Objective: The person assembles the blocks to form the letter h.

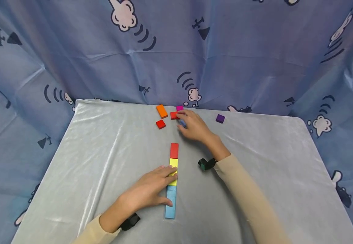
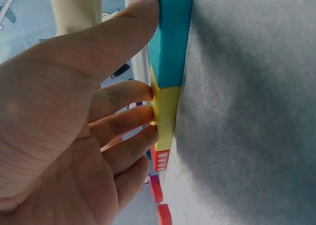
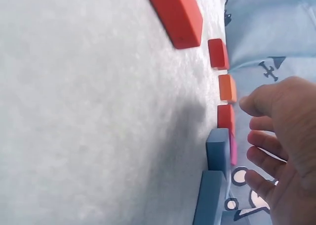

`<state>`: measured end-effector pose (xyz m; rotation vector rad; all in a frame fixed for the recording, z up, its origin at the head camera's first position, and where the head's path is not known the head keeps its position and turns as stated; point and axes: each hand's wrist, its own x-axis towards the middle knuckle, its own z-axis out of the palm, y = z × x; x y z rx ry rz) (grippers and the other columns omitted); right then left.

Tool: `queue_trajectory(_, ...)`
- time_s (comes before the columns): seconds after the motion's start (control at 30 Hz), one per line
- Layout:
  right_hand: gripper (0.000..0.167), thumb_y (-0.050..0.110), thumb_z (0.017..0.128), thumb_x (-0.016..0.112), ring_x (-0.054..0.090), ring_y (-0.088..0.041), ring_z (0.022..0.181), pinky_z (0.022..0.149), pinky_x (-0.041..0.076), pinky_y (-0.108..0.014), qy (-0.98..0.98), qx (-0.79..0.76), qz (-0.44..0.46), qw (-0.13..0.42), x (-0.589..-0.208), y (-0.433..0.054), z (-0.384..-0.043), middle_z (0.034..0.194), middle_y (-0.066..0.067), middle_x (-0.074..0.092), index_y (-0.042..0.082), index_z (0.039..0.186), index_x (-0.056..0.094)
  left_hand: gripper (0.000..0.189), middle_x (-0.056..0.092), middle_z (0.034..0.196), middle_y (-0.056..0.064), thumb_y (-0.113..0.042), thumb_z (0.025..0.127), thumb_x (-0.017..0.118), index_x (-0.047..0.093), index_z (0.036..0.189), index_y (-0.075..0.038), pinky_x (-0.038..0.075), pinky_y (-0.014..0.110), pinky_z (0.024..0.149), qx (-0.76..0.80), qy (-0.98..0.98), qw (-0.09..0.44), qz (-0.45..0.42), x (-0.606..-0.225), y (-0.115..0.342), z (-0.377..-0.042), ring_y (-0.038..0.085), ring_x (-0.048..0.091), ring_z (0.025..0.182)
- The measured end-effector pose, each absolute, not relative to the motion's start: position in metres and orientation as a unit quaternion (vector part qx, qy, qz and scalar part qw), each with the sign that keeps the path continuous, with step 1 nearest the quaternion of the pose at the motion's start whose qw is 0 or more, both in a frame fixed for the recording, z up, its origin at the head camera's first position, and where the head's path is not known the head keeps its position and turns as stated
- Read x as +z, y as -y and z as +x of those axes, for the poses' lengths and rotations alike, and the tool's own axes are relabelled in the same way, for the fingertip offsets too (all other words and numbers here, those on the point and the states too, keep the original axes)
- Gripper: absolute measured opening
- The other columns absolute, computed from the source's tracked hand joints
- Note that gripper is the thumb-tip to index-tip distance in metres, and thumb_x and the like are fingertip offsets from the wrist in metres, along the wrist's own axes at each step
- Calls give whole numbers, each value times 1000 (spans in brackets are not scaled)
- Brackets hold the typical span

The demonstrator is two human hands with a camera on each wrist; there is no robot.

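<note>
A row of flat blocks lies end to end on the table: a light blue block [image 1: 170, 202], a yellow block [image 1: 173, 163] and a red block [image 1: 174, 150]. My left hand [image 1: 149, 189] rests over the row, thumb on the light blue block and fingertips on the yellow one, as the left wrist view also shows. Farther back, my right hand [image 1: 194, 127] hovers with parted fingers above blue blocks [image 3: 217, 148], just right of a red block [image 1: 174, 115]. In the right wrist view its fingers [image 3: 266, 160] hold nothing.
Around the right hand lie an orange block [image 1: 162, 111], a small red block [image 1: 160, 124] and a magenta block [image 1: 180, 108]. A purple block [image 1: 220, 118] sits to the right. Patterned blue cloth [image 1: 103, 74] hangs behind the grey-covered table [image 1: 274, 162].
</note>
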<state>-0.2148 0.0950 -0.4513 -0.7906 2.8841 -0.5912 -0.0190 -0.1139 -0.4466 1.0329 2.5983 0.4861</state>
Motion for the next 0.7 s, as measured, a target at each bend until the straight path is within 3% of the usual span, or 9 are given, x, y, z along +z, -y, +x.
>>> queue_trajectory(0.37, 60, 18, 103, 56, 35, -35, 161, 134, 26, -56, -955, -166, -236, 63, -466, -89, -241, 171, -17, 38, -1, 159, 43, 84, 51, 163, 9, -45, 81, 90, 59, 149, -5, 41, 41, 128, 171, -905, 154, 359, -448, 114, -17, 26, 45, 156)
queue_trajectory(0.7, 65, 14, 97, 53, 31, -35, 162, 135, 25, -53, -954, -166, -236, 86, -469, -82, -249, 172, -18, 35, -2, 159, 42, 84, 50, 162, 9, -44, 82, 90, 59, 149, -5, 46, 40, 124, 173, -906, 145, 359, -449, 117, -14, 27, 46, 155)
